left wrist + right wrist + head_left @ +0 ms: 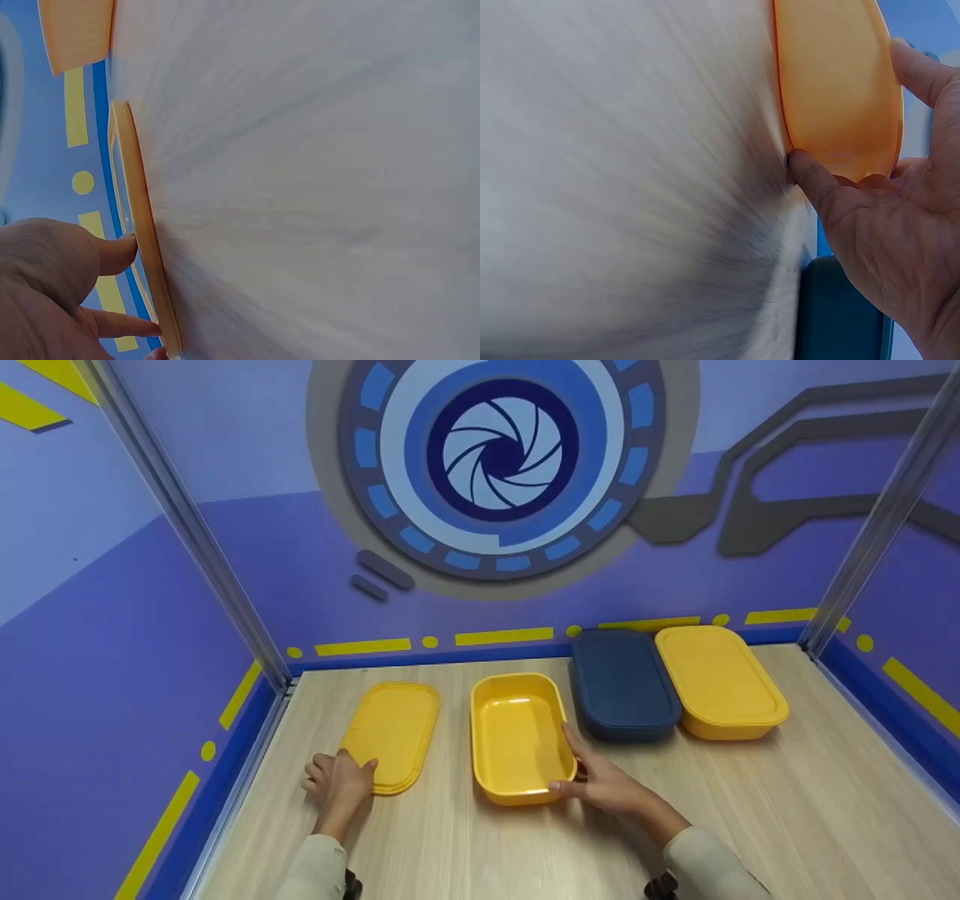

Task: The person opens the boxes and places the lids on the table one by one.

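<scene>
An open yellow lunch box stands on the table with its inside facing up. My right hand grips its near right corner, the thumb on the rim and the fingers along the outer right wall. To the left lies a flat yellow lid. My left hand holds the lid by its near left corner, with the thumb and a finger against it. In the left wrist view the lid is seen edge-on, low over the table. The right wrist view shows fingers against the box wall.
At the back right, a dark blue lidded box stands beside a yellow lidded box. Patterned panels enclose the wooden table at the back and on both sides.
</scene>
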`<action>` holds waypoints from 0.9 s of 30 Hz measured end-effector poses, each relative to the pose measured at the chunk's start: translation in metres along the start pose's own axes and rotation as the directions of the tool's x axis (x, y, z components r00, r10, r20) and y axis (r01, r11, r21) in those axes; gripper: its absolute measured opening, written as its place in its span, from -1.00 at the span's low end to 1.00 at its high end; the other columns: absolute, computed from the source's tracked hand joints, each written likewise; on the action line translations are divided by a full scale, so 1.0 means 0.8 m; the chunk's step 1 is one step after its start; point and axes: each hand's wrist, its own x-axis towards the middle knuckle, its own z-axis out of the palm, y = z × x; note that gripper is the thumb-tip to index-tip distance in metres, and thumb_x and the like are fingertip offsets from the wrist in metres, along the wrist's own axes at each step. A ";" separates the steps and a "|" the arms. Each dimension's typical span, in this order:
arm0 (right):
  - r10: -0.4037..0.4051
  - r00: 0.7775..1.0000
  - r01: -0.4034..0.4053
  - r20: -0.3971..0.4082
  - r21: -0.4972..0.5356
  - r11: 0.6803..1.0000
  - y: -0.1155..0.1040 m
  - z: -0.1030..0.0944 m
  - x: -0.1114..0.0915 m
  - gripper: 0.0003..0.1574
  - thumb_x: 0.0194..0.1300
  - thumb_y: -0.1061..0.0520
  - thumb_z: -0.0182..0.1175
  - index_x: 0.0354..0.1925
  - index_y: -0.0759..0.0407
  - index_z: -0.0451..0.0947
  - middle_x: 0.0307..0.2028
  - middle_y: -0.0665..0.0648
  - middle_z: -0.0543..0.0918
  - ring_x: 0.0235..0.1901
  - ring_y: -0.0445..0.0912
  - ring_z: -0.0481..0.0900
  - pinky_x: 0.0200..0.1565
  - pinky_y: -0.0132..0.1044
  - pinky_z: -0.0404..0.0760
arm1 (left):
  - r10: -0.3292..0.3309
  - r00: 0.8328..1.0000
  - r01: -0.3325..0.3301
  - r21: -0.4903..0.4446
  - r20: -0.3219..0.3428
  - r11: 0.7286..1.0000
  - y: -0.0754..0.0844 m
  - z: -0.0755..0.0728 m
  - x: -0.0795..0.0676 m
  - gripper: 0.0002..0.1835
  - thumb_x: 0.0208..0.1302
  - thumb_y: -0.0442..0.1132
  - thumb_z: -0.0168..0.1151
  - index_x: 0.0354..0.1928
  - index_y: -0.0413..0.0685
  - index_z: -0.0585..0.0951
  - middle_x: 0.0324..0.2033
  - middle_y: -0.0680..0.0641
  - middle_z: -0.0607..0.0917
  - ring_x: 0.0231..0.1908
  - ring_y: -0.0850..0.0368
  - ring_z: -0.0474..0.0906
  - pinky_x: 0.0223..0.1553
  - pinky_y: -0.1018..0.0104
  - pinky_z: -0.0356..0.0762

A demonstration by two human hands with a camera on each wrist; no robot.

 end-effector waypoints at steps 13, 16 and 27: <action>0.017 1.000 -0.017 -0.005 0.020 1.000 -0.001 0.000 -0.001 0.48 0.26 -0.35 0.47 0.76 -0.20 -0.28 0.77 0.08 -0.17 0.72 0.20 0.02 0.63 0.35 0.05 | -0.032 0.999 0.032 0.051 0.004 0.998 -0.004 0.002 0.007 -0.36 0.54 0.00 0.26 0.24 -0.55 0.51 0.05 -0.47 0.35 0.17 -0.46 0.22 0.24 -0.35 0.07; 0.013 1.000 -0.013 -0.008 0.015 1.000 -0.001 -0.001 -0.001 0.47 0.27 -0.34 0.47 0.76 -0.20 -0.28 0.77 0.09 -0.17 0.73 0.20 0.00 0.64 0.36 0.04 | -0.045 0.999 0.045 0.052 -0.001 0.998 -0.010 0.000 0.011 -0.35 0.56 0.00 0.23 0.27 -0.56 0.48 0.07 -0.49 0.35 0.19 -0.47 0.21 0.25 -0.36 0.08; -0.004 1.000 0.004 -0.015 0.026 1.000 0.001 0.001 -0.001 0.45 0.30 -0.27 0.48 0.76 -0.15 -0.27 0.77 0.13 -0.15 0.70 0.21 0.09 0.63 0.32 0.09 | -0.091 0.992 0.093 0.021 -0.090 0.995 -0.041 -0.011 0.030 -0.36 0.57 -0.01 0.18 0.22 -0.60 0.46 0.13 -0.60 0.37 0.19 -0.56 0.24 0.21 -0.41 0.14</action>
